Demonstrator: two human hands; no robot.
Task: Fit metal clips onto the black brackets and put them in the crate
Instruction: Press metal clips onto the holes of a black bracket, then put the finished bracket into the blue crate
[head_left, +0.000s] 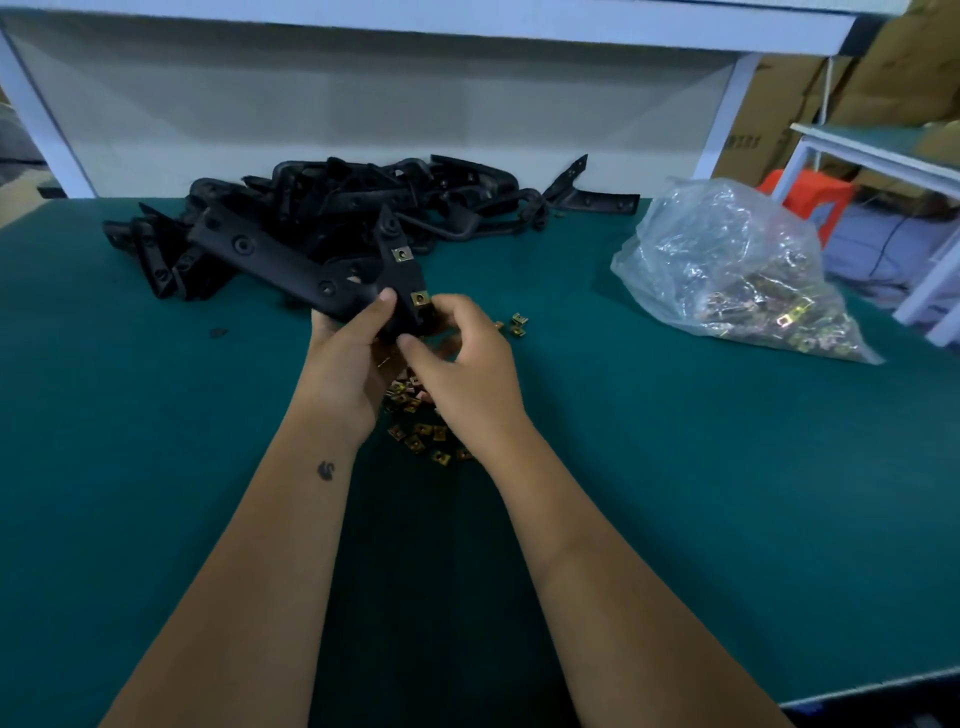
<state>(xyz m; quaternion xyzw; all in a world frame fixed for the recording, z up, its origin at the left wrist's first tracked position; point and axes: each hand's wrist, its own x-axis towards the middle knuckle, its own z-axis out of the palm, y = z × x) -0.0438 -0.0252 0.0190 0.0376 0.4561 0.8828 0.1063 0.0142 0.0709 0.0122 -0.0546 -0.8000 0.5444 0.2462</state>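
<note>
Both hands meet over the green table (675, 467): the left hand (345, 364) grips a black bracket (291, 265) with two brass clips fitted (420, 298), while the right hand (467, 364) pinches its near end. Loose clips (418, 436) lie beneath; the bracket pile (332, 208) sits far left, the bag of clips (737, 270) right.

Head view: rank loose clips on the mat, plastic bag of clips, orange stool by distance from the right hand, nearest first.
From the right hand:
1. Loose clips on the green mat, directly beneath and beside the hand.
2. Plastic bag of clips, on the mat to the right.
3. Orange stool, off the table, behind the bag at far right.
</note>
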